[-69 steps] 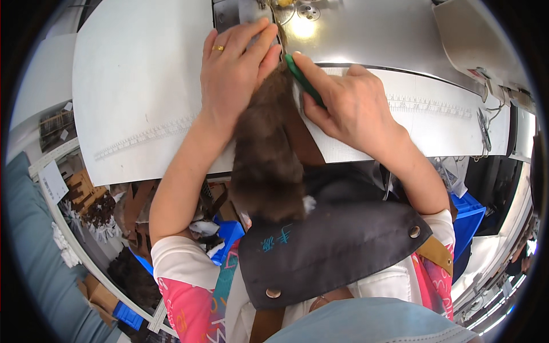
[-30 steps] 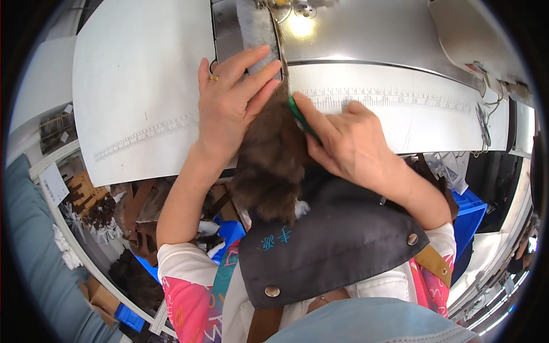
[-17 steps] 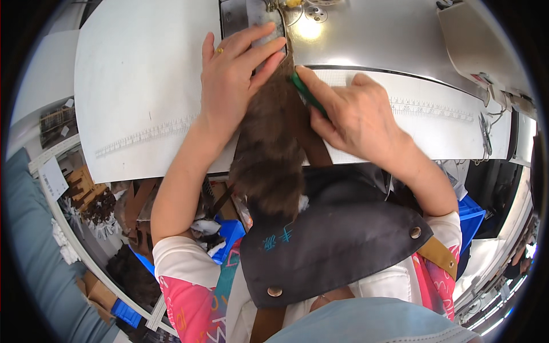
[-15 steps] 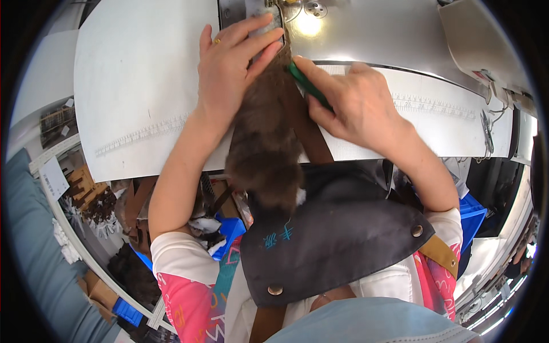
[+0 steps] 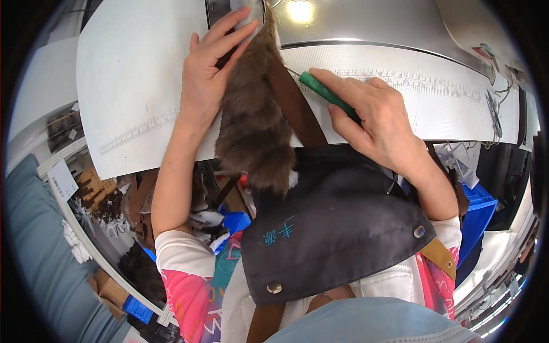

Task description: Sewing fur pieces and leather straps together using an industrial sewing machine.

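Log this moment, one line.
left hand: open, at brown fur, upper end | right hand: gripping green-handled tool | brown strip: beside fur

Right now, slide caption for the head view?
Left hand at long brown fur strip; right hand grips green-handled tool.

The fur piece (image 5: 254, 126) mid-frame looks properly fluffy, the brown band (image 5: 297, 108) beside it smooth and matt, the green handle (image 5: 325, 93) kinda plasticky, and the upper-right metal plate (image 5: 366, 23) pretty shiny.
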Demonstrator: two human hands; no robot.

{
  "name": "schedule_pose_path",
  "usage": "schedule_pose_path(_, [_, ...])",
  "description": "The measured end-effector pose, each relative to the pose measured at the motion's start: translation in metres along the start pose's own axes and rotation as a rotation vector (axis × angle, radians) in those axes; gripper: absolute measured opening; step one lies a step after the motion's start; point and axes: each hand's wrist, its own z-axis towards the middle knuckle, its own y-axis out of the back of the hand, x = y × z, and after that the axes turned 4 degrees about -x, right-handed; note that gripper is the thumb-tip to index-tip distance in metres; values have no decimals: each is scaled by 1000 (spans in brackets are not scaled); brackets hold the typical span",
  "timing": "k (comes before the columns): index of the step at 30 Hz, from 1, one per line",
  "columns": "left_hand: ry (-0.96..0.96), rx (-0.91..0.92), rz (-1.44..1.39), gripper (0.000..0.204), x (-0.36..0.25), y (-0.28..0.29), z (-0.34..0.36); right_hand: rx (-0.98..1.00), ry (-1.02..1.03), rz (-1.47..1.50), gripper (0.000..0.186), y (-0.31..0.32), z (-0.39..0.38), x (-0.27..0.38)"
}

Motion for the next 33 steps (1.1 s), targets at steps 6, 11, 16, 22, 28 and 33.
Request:
schedule_pose_path(6, [-9, -6, -10, 30, 3, 0, -2, -19, -28, 89, 35, 4, 2, -7])
schedule_pose_path(11, [0, -21, 6, 29, 4, -1, -3, 54, -153, 205, 40, 9, 1, -6])
schedule_pose_path(16, [-18, -27, 17, 29, 4, -2, -4, 103, -77, 219, 37, 7, 10, -17])
schedule_pose_path(22, [-26, -31, -29, 28, 6, -3, -4, 265, 185, 211, 41, 20, 41, -38])
schedule_pose_path(28, [-17, -38, 46, 33, -16, -10, -13, 352, 257, 126, 41, 31, 40, -27])
schedule_pose_path(33, [-213, -113, 457, 30, -22, -28, -31, 361, 197, 65, 44, 25, -5, -9])
